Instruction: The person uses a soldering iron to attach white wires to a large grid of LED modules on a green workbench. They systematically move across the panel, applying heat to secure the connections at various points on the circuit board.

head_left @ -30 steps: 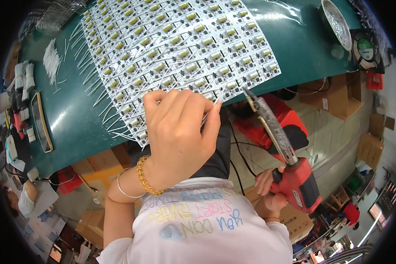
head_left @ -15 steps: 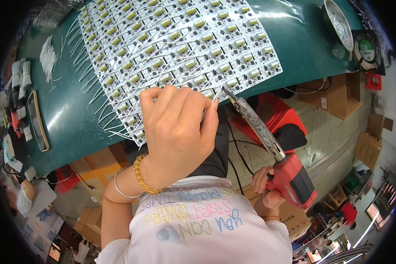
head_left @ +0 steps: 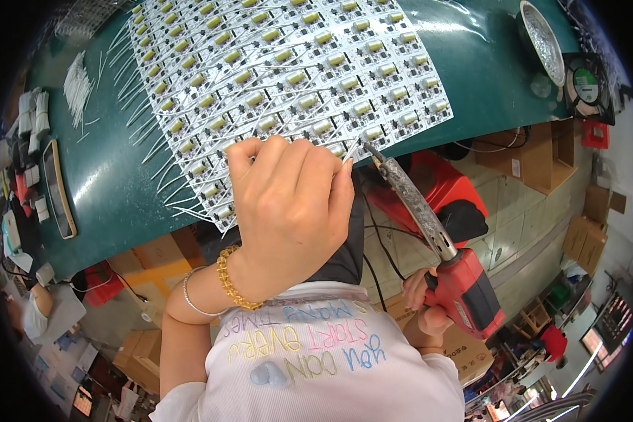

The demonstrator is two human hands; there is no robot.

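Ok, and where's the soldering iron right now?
In the head view, the soldering iron is right of centre, held in the right hand, its tip at the near edge of the circuit board, just right of the left hand.

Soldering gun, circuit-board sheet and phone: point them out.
Soldering gun (head_left: 423, 218): head view, on its metal barrel.
Circuit-board sheet (head_left: 290, 97): head view, near the middle of its top side.
Phone (head_left: 56, 190): head view, on its dark face.
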